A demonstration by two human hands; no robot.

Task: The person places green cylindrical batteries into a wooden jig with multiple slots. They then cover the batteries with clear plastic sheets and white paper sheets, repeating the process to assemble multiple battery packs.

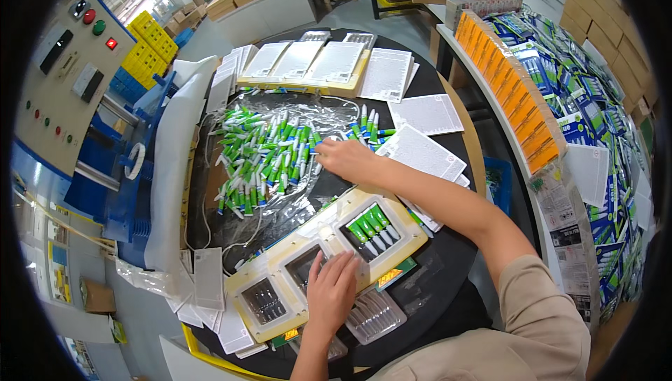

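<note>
My right hand [350,160] is at the right edge of a heap of small green-and-white glue tubes [269,150]. Its fingers are pinched together on a tube, mostly hidden by the hand. Nearer me lies a cream-coloured frame [413,238] with three windows. Several glue tubes [372,230] lie side by side in a clear blister in its right window. The left window has a clear blister [264,302] with no tubes showing. My left hand [332,286] rests, fingers stretched out, over the frame beside the middle window, partly covering it.
A similar frame [357,76] with printed cards stands at the table's far side. Loose cards [427,151] lie right of the heap, and a clear blister tray [376,316] lies near me. A machine panel [63,66] rises at left. Packed blister cards [588,115] fill the right side bench.
</note>
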